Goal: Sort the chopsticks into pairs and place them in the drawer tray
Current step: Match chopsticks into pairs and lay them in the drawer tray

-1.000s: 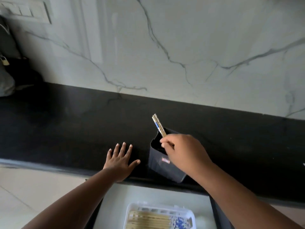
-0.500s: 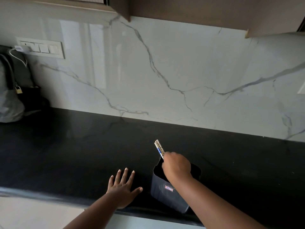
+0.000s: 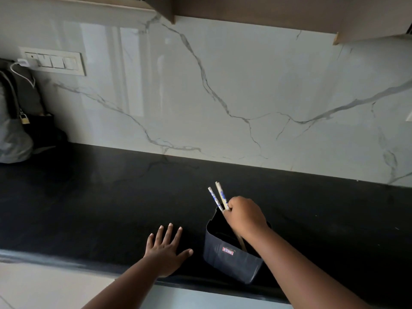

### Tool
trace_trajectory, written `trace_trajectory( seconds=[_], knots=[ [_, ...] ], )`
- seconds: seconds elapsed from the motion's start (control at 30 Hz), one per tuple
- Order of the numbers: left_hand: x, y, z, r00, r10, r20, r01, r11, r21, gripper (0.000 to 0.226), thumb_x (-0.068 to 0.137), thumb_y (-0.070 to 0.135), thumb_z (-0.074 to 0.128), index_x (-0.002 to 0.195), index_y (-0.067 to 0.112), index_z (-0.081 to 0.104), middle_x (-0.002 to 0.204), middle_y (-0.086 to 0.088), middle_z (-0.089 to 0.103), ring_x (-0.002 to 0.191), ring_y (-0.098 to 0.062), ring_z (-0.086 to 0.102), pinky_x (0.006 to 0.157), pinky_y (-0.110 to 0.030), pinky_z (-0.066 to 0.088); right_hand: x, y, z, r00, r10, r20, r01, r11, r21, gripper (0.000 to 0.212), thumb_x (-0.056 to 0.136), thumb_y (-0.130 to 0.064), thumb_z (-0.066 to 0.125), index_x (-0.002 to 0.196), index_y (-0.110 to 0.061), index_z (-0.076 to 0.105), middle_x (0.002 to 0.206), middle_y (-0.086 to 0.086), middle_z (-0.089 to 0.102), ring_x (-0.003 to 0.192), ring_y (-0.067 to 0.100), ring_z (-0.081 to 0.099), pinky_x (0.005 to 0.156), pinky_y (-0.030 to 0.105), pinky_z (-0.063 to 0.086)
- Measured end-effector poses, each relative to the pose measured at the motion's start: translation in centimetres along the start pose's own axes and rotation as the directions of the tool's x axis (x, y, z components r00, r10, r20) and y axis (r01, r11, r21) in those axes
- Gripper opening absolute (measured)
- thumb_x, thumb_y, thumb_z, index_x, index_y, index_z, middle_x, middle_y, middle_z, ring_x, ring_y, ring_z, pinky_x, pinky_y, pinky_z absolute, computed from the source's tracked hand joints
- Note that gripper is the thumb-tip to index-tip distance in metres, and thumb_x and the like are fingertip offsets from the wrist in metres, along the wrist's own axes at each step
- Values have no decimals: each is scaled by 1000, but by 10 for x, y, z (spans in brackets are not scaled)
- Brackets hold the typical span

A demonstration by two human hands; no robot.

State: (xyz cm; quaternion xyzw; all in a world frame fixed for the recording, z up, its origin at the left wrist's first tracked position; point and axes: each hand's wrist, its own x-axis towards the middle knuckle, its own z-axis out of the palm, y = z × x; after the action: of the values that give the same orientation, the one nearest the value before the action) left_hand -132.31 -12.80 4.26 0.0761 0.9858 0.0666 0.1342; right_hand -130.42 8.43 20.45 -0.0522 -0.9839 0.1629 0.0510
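From the head camera, the right hand (image 3: 245, 216) is closing its fingers around two slim white chopsticks with blue patterning (image 3: 219, 197) — their upper ends are sticking up and tilting left above the fist, while the lower ends are reaching down inside the dark navy fabric holder with a small red-and-white label (image 3: 229, 257). The holder is standing on the glossy black stone tabletop (image 3: 100, 208), near its front edge. The left hand (image 3: 166, 250) is lying flat on the tabletop just left of the holder, fingers spread wide, gripping nothing. Behind, a white marble backsplash with grey veins (image 3: 245, 90) is rising — a white switch panel (image 3: 55, 62) is sitting at its left.
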Motion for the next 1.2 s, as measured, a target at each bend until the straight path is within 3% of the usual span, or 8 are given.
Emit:
trace_trajectory(
  seconds=[0.47, 0.57, 0.7, 0.83, 0.93, 1.0, 1.1, 1.2],
  knots=[
    [-19, 23, -59, 977, 152, -152, -144, 988, 63, 81, 92, 63, 33, 155, 21, 3, 164, -4, 4, 150, -23, 0, 119, -39, -4, -6, -11, -139, 982, -178, -65, 163, 614, 772, 8, 85, -19, 72, 90, -14, 74, 81, 5, 77, 75, 17, 74, 60, 22, 58],
    [-37, 43, -126, 754, 361, -550, -408, 912, 39, 66, 94, 49, 45, 152, 29, 19, 158, 4, 27, 147, -16, 21, 119, -32, 3, -9, -17, -160, 977, -201, -76, 178, 561, 808, 10, 86, -19, 71, 92, -11, 75, 83, 6, 77, 76, 20, 75, 62, 25, 59],
    [-56, 66, -189, 165, 673, -721, -547, 671, 501, 55, 90, 32, 58, 141, 21, 40, 138, -6, 56, 124, -24, 55, 104, -39, 41, -9, -25, -170, 974, -214, -71, 178, 535, 826, 11, 87, -18, 70, 94, -11, 74, 86, 9, 77, 78, 24, 75, 67, 30, 61],
    [-66, 72, -220, -21, 727, -687, -527, 575, 625, 49, 83, 18, 74, 129, 24, 60, 130, -9, 63, 112, -26, 63, 89, -36, 48, -12, -31, -172, 968, -240, -72, 194, 533, 824, 11, 87, -20, 70, 94, -11, 74, 85, 8, 77, 79, 25, 75, 69, 31, 61],
    [-71, 72, -225, 38, 662, -749, -622, 602, 501, 51, 85, 14, 70, 132, 22, 54, 129, -6, 63, 109, -21, 63, 87, -31, 49, -13, -33, -173, 966, -250, -69, 197, 530, 825, 11, 87, -19, 70, 94, -11, 73, 85, 9, 77, 79, 25, 75, 69, 31, 61],
    [-78, 77, -223, 261, 495, -829, -788, 606, 114, 55, 90, 20, 62, 141, 26, 43, 125, 8, 65, 110, -8, 62, 88, -22, 50, -14, -35, -173, 966, -249, -71, 198, 533, 823, 11, 87, -18, 70, 94, -11, 74, 86, 8, 77, 79, 24, 75, 67, 30, 61],
    [-88, 91, -229, 669, 339, -661, -743, 325, -585, 49, 88, 38, 67, 133, 26, 53, 102, 11, 74, 96, -6, 69, 83, -21, 54, -15, -37, -171, 968, -241, -67, 190, 530, 827, 12, 87, -18, 71, 96, -10, 74, 86, 7, 78, 78, 23, 75, 66, 29, 61],
    [-87, 100, -237, 778, 262, -571, -627, 285, -725, 36, 84, 29, 73, 118, 21, 66, 86, 0, 76, 80, -17, 73, 76, -31, 59, -17, -39, -168, 970, -231, -72, 192, 554, 810, 12, 87, -19, 70, 95, -11, 73, 83, 5, 78, 76, 21, 75, 64, 27, 60]
  ],
)
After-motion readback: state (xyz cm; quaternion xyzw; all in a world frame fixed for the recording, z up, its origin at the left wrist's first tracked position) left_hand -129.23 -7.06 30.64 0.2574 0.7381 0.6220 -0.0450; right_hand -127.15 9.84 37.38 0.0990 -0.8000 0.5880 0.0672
